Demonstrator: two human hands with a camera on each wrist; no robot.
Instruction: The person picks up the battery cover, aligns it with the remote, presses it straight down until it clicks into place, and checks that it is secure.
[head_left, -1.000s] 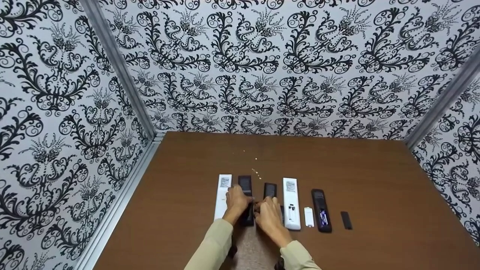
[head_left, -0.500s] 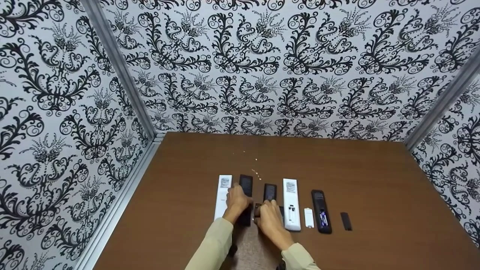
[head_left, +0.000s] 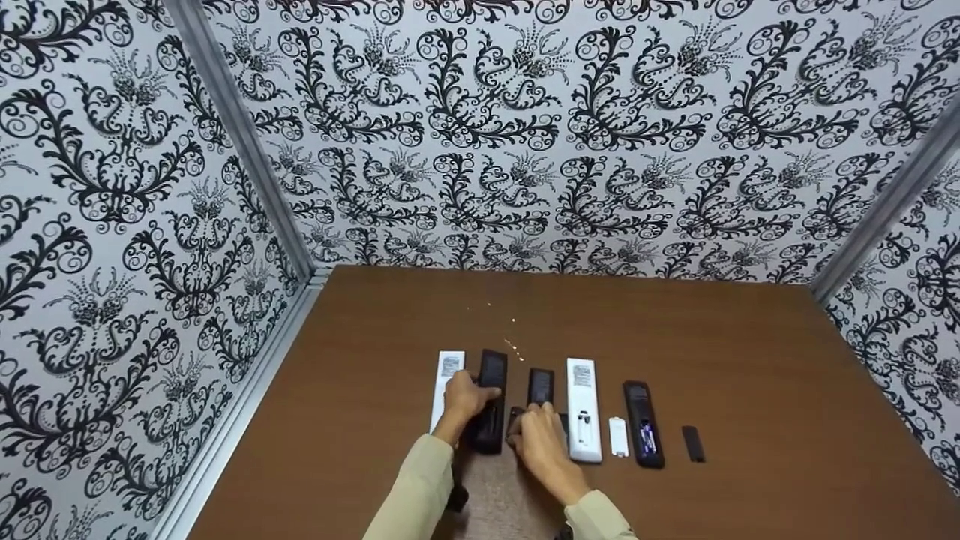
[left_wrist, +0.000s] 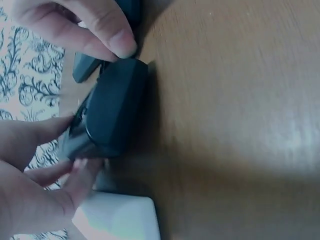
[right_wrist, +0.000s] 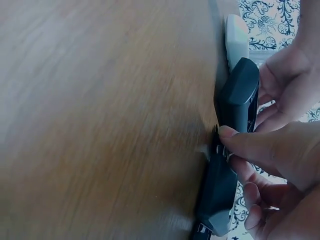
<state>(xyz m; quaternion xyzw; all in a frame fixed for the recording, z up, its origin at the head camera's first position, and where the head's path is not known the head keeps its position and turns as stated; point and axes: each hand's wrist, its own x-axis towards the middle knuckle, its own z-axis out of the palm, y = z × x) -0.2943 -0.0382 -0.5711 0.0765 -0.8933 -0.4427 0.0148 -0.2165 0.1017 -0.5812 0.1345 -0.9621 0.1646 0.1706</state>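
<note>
My left hand (head_left: 463, 399) grips a long black remote control (head_left: 490, 429) by its sides, back face up and slightly tilted. Its lower end fills the middle of the left wrist view, where the left fingers (left_wrist: 82, 182) hold it near the table. My right hand (head_left: 543, 444) is just right of that remote. Between thumb and fingers it pinches a small dark battery cover (head_left: 515, 417), largely hidden by the hand; its small tabs show in the right wrist view. A shorter black remote (head_left: 541, 385) lies beyond the right hand, partly covered by it.
A white remote (head_left: 451, 364) lies left of my left hand. To the right are another white remote (head_left: 583, 382) with its compartment uncovered, a white cover (head_left: 618, 436), a black remote (head_left: 637, 401) with batteries showing, and a black cover (head_left: 693, 443). Small crumbs dot the wooden table (head_left: 390, 315).
My left hand has shifted a little left and opened its thumb's angle over the black remote, whose lower back shows more. The remote has tilted slightly. My right hand has dropped back slightly.
</note>
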